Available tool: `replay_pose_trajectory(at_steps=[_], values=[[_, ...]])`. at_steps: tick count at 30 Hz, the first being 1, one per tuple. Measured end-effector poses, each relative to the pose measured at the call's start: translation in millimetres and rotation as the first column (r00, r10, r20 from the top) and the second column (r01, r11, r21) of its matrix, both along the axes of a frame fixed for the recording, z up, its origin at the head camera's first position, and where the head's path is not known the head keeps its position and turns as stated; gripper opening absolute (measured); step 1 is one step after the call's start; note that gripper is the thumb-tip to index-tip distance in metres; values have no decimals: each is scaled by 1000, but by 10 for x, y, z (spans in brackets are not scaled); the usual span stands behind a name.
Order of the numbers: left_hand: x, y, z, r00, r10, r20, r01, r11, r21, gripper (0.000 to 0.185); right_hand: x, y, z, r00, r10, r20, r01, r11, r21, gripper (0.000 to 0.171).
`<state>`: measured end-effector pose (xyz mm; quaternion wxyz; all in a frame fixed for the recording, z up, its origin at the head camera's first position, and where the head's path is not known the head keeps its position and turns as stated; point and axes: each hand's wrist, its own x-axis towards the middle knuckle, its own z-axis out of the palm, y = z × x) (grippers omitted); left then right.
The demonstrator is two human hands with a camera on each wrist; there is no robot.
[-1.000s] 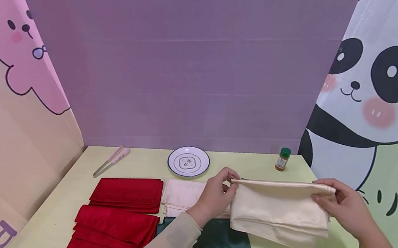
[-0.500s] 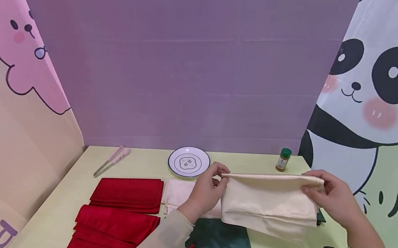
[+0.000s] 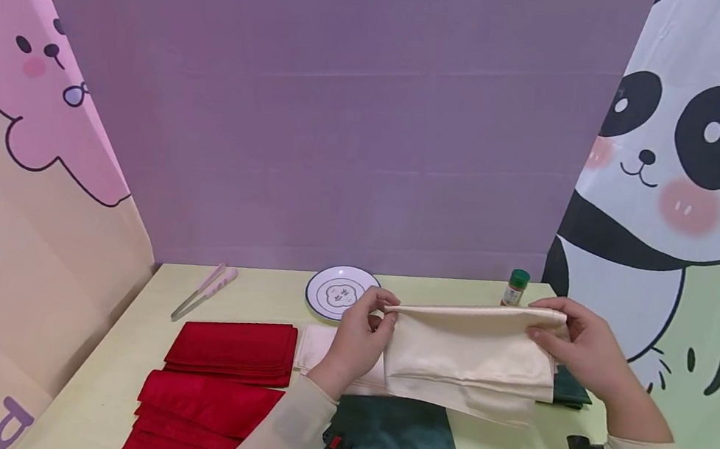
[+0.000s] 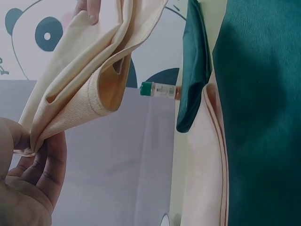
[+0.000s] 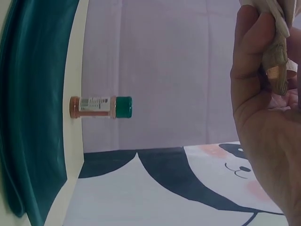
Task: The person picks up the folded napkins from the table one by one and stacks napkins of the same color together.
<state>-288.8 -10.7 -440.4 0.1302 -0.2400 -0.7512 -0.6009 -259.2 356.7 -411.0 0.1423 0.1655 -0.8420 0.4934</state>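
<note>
Left hand (image 3: 356,339) and right hand (image 3: 576,342) each pinch one end of the folded cream cloth (image 3: 467,359), holding its top edge taut above the worktop (image 3: 258,294) so the layers hang aligned over the green cloths (image 3: 392,439).

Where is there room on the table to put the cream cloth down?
Bare table lies at the back between the tongs and the plate, and between the plate and the spice jar. The front is crowded: red cloths, a green cloth, another cream cloth.
</note>
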Motion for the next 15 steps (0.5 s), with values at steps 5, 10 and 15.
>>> replay_pose_trajectory(at_steps=[5,10,15], values=[[-22,-83,0,1000,7,5,-7,1000,9,23,-60,-78,-7,999,37,-1,-37,999,-33,37],[-31,-173,14,999,27,21,-27,1000,15,23,-140,-150,-11,996,91,-18,-92,994,-66,37],[-37,-256,38,998,55,31,-55,998,7,22,-195,-234,0,994,105,-30,-107,992,-64,37]])
